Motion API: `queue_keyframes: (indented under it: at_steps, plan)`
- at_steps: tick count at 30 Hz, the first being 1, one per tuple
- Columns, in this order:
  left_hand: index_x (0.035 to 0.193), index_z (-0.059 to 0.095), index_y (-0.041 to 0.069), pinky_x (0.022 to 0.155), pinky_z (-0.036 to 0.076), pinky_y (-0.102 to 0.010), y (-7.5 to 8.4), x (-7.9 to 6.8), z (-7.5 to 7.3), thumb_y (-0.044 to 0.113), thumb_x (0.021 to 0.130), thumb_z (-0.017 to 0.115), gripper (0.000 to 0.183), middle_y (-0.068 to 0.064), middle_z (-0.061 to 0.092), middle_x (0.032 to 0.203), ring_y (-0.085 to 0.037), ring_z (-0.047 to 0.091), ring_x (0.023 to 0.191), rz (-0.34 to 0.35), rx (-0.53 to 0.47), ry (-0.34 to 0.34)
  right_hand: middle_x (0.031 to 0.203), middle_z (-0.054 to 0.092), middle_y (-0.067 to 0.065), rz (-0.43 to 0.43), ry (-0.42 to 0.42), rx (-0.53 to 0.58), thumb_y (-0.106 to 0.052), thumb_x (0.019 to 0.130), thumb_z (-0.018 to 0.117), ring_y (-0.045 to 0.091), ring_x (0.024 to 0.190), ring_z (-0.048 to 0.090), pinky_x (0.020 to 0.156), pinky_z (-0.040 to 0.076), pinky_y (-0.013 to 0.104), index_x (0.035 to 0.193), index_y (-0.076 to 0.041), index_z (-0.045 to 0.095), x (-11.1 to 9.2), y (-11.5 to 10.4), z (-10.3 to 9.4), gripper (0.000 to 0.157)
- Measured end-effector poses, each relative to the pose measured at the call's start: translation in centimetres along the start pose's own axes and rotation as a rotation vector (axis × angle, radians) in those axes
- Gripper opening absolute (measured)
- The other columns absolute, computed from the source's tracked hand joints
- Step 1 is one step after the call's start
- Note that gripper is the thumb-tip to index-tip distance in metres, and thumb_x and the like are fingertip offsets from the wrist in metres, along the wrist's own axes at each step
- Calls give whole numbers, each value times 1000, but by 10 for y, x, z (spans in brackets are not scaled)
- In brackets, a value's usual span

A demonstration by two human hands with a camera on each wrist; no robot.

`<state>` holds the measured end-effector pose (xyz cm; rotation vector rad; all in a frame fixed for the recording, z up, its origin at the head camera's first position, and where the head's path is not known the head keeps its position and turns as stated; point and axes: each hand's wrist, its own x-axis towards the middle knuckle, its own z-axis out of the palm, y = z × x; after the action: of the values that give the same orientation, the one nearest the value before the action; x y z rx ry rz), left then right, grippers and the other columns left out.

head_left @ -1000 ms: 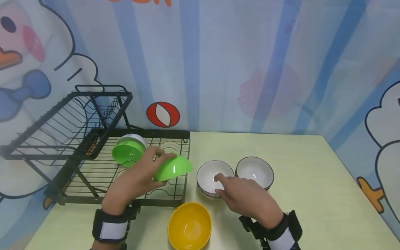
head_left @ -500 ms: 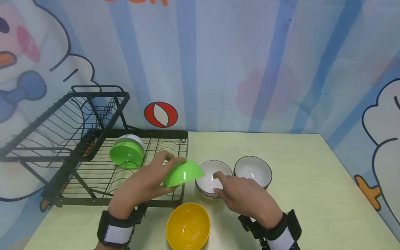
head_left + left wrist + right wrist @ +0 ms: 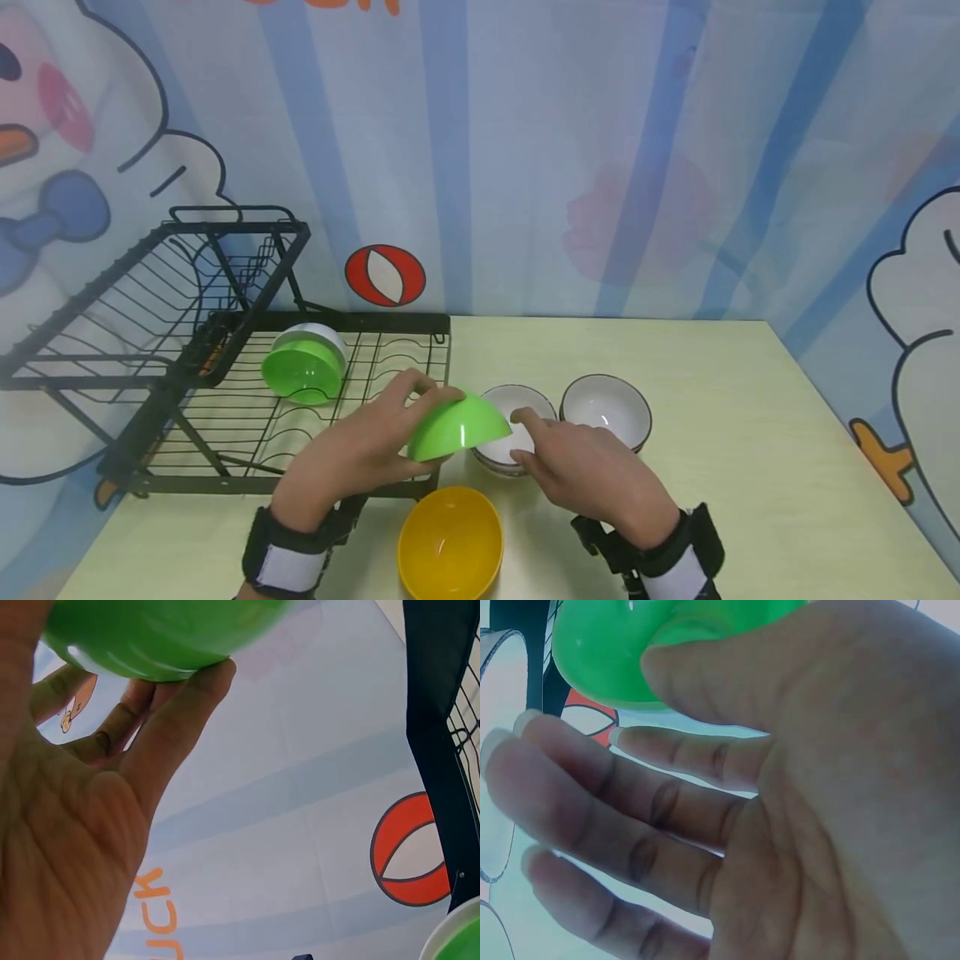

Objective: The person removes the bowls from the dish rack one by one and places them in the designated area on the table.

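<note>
My left hand (image 3: 367, 442) grips a green bowl (image 3: 468, 423), tilted with its glossy outside up, in front of the dish rack. In the left wrist view the fingers (image 3: 187, 705) pinch the green bowl (image 3: 165, 637) from below. My right hand (image 3: 588, 467) hovers beside that bowl's right edge, fingers loosely extended, holding nothing. In the right wrist view its thumb (image 3: 705, 679) overlaps the green bowl (image 3: 600, 645). Behind the hands stand white bowls with dark rims, a left one (image 3: 502, 400) partly covered by the green bowl and a right one (image 3: 606, 408).
A black two-tier dish rack (image 3: 225, 482) stands on the left; another green bowl (image 3: 300, 371) leans in it before a white bowl (image 3: 318, 329). A yellow bowl (image 3: 450, 546) sits near the front of the pale table (image 3: 750, 467). A printed curtain (image 3: 525, 167) hangs behind.
My left hand has carried the green bowl rightward, away from the rack and toward my right hand, so it now overlaps the left white bowl. The right hand has stayed nearly still.
</note>
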<state>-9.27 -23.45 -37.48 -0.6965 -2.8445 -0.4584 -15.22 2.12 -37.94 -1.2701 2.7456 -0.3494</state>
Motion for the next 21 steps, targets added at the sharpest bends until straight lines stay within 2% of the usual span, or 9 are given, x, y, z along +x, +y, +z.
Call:
queue_keyframes:
  at_steps: [5, 9, 13, 16, 21]
  plan:
    - [135, 39, 25, 75, 55, -26, 2, 1, 2, 25, 70, 80, 78, -5, 42, 118, -12, 53, 88, 25, -28, -2, 78, 62, -3, -16, 13, -2, -34, 95, 52, 8, 56, 48, 48, 45, 27, 130, -11, 44, 0, 0, -1, 42]
    - [134, 39, 24, 74, 55, -26, 3, 4, 5, 28, 72, 79, 74, -6, 43, 117, -12, 51, 88, 57, -27, 11, 71, 56, -6, -31, 28, -5, -31, 95, 52, 8, 53, 46, 45, 42, 25, 126, -12, 45, -1, 0, -2, 37]
    - [134, 39, 23, 74, 55, -24, 4, 6, 7, 34, 74, 76, 72, -5, 42, 115, -11, 50, 88, 77, -37, 9, 63, 48, -8, -62, 72, -37, -25, 95, 53, 8, 49, 43, 41, 39, 23, 114, -13, 47, -2, 0, -3, 24]
    - [136, 37, 22, 74, 54, -24, 5, 7, 9, 38, 77, 73, 71, -4, 41, 113, -10, 50, 88, 78, -79, -9, 61, 46, -8, -86, 124, -75, -21, 95, 52, 8, 48, 41, 41, 38, 22, 105, -14, 47, -3, 1, -3, 12]
    - [140, 33, 22, 73, 54, -23, 9, 8, 13, 46, 84, 64, 68, -2, 40, 113, -9, 50, 86, 61, -144, -52, 63, 47, -9, -95, 162, -82, -16, 96, 49, 7, 50, 42, 42, 39, 21, 100, -13, 48, -4, 3, -5, 5]
